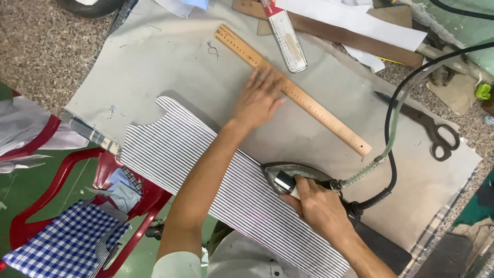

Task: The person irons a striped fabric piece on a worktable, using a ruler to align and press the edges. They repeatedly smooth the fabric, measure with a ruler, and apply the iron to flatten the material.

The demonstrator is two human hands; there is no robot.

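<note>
The right hand [321,206] has its grip closed around the handle of a steam iron [293,177], whose pointed sole rests on the striped fabric piece [206,175] near that piece's upper long edge. The left hand [257,98] lies flat with an open grip, fingers spread, pressing on the grey cloth and touching the wooden ruler [293,90] that runs diagonally above the fabric. The striped piece stretches diagonally across the grey padded counter [170,62]. A black cable and pale hose [393,128] lead off from the iron's rear. Dark scissors [427,126] lie well to the right, and a white plastic ruler [285,36] lies near the top. A red chair [62,175] with checked blue cloth [67,242] stands at lower left.
</note>
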